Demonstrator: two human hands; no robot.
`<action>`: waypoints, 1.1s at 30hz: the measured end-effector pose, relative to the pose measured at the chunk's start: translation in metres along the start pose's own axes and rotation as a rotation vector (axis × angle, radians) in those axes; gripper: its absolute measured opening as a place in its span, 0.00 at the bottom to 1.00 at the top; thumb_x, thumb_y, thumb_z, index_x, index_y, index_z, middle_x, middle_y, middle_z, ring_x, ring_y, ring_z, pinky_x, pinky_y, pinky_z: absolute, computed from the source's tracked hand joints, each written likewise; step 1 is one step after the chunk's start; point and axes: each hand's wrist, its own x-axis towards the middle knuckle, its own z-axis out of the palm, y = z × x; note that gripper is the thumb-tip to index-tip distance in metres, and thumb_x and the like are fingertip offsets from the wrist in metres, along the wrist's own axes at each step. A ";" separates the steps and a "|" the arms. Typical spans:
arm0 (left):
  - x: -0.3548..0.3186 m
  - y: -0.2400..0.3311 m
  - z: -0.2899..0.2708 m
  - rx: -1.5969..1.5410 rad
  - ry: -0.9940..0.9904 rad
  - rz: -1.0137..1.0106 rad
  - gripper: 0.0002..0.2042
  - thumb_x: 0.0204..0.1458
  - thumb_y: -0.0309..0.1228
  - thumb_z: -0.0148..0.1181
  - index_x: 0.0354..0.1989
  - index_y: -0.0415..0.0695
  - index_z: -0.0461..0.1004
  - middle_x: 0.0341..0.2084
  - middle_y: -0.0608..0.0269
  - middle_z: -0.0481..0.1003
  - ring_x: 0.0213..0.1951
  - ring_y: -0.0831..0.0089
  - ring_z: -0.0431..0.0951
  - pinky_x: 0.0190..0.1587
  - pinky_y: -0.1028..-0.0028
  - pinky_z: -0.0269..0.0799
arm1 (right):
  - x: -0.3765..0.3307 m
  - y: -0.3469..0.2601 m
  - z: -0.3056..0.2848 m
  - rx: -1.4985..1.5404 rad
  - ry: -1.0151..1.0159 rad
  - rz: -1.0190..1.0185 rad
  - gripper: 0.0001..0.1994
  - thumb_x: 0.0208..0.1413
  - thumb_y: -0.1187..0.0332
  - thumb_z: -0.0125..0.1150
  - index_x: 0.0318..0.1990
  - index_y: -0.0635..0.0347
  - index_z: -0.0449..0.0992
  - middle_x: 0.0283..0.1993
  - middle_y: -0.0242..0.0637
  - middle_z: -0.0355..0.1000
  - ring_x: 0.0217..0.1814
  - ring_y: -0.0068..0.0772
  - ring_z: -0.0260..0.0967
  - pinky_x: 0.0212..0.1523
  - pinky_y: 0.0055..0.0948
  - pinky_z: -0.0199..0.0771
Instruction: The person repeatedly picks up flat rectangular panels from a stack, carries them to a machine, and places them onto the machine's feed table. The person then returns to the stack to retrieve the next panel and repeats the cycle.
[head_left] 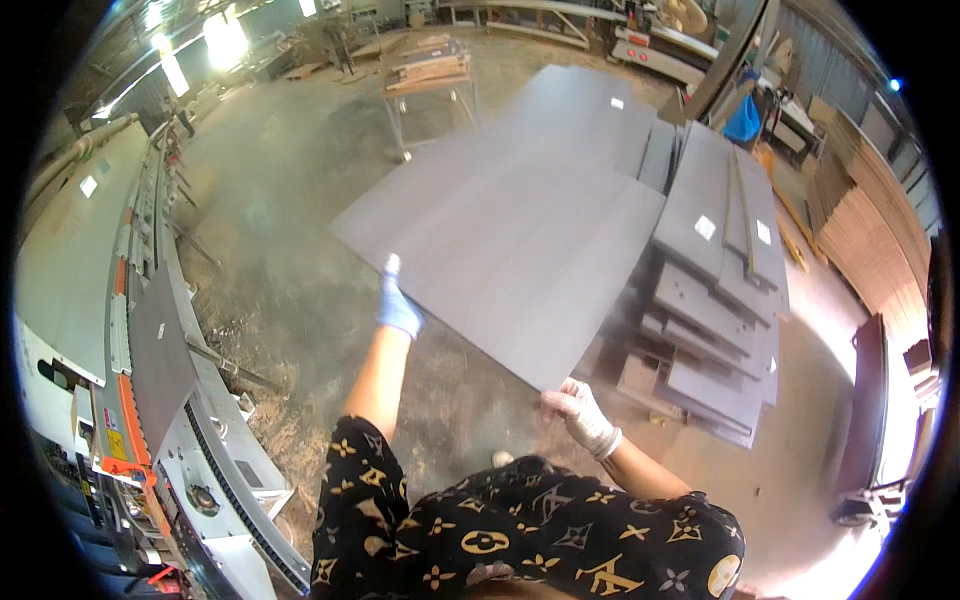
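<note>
A large flat grey-brown board (510,240) stretches out in front of me. My left hand (400,305), in a pale blue and white glove, grips its near left edge with the thumb on top. At the near right corner, my right hand (583,415) in a whitish glove is closed on the same board, thumb over the edge. The fingers beneath the board are hidden. Beyond it lies another grey panel (580,100) with a small white label, partly covered by the board I hold.
Stacked grey panels (700,290) with white labels stand close on the right. A long machine (150,420) with an orange strip runs along the left, a grey panel (160,340) on it. Ahead is a wheeled trolley (430,75) with boards. Sawdust (300,440) covers the floor.
</note>
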 end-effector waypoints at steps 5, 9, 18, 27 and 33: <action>-0.036 0.012 -0.041 0.091 -0.033 -0.037 0.26 0.51 0.42 0.55 0.55 0.40 0.64 0.50 0.54 0.71 0.51 0.59 0.71 0.54 0.61 0.68 | -0.020 0.001 0.001 0.009 0.246 -0.170 0.23 0.55 0.67 0.58 0.57 0.63 0.62 0.48 0.34 0.68 0.47 0.25 0.65 0.47 0.28 0.69; -0.101 -0.005 -0.057 0.047 0.104 0.040 0.25 0.49 0.35 0.59 0.55 0.39 0.64 0.50 0.54 0.70 0.51 0.60 0.72 0.54 0.62 0.69 | -0.004 -0.010 -0.013 0.132 0.420 -0.347 0.31 0.55 0.67 0.56 0.64 0.64 0.52 0.58 0.38 0.60 0.59 0.30 0.56 0.61 0.31 0.56; -0.255 -0.028 -0.079 0.025 0.265 0.469 0.22 0.50 0.26 0.58 0.55 0.41 0.64 0.47 0.58 0.70 0.51 0.67 0.70 0.54 0.68 0.70 | 0.030 -0.016 -0.023 -0.079 0.145 -0.397 0.30 0.57 0.69 0.54 0.65 0.69 0.50 0.62 0.44 0.57 0.61 0.34 0.57 0.61 0.30 0.57; -0.415 -0.025 -0.085 0.922 0.657 0.657 0.15 0.53 0.37 0.58 0.41 0.38 0.70 0.33 0.54 0.74 0.37 0.62 0.75 0.42 0.61 0.74 | 0.109 0.074 0.069 0.042 -0.126 -0.147 0.35 0.58 0.55 0.55 0.65 0.67 0.49 0.61 0.43 0.58 0.61 0.37 0.57 0.62 0.32 0.56; -0.463 -0.045 -0.105 1.101 0.428 0.651 0.21 0.53 0.47 0.55 0.43 0.40 0.70 0.28 0.59 0.74 0.32 0.65 0.75 0.34 0.66 0.75 | 0.166 0.155 0.181 0.253 -0.263 0.321 0.36 0.56 0.39 0.45 0.63 0.58 0.58 0.64 0.42 0.58 0.65 0.44 0.53 0.65 0.38 0.53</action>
